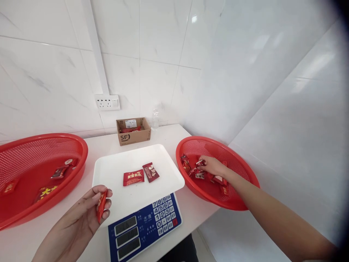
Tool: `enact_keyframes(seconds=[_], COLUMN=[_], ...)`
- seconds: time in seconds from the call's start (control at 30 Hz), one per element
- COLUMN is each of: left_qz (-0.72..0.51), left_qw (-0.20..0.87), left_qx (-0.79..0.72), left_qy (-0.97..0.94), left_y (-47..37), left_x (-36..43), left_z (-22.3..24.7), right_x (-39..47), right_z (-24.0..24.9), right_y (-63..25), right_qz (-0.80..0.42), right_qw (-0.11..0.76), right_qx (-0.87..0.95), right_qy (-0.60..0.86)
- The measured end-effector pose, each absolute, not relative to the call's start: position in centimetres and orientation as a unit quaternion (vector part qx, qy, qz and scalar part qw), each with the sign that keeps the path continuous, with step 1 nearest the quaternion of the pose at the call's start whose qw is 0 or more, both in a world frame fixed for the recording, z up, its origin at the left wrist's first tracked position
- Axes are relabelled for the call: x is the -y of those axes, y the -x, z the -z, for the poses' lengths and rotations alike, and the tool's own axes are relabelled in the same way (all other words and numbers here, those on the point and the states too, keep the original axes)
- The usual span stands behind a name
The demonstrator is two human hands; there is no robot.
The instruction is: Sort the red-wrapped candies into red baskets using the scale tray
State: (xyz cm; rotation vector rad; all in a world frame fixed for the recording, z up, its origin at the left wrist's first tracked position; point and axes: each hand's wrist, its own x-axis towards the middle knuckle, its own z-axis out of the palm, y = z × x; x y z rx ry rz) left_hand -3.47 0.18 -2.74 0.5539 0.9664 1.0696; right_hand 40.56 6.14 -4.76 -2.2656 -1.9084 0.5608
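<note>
My left hand (84, 213) pinches a red packet (101, 205) over the near left edge of the white scale tray (160, 189). Two packets lie flat on that tray: a bright red one (133, 177) and, to its right, a dark red one (151, 172). Inside the right red basket (215, 145), my right hand (212, 166) has its fingers closed on a small dark red packet (201, 163), above several other small red packets. The blue scale panel (147, 222) with its keypad and displays faces me below the tray.
A second red basket (81, 153) with a few packets stands at the left. Behind the scale are a cardboard box (136, 137) holding red packets and a clear plastic bottle (155, 119) near the tiled wall. A wall socket (107, 102) is above the table.
</note>
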Motion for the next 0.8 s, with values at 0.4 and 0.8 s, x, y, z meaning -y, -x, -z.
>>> enact_keyframes(seconds=[0.4,0.8], left_qz=[-0.479,-0.466], left_qw=[0.730,0.707], left_qx=[-0.432,-0.430], left_qy=[-0.228,-0.312], left_y=[2.6,2.6], left_x=[0.1,1.1], left_z=[1.6,0.7], right_x=[-5.1,-4.3], right_z=[0.0,0.1], right_y=[-36.9,-26.0], right_qz=[-0.135,-0.243], right_qw=[0.235,0.272], right_qx=[0.577,0.681], right_qy=[0.771,0.635])
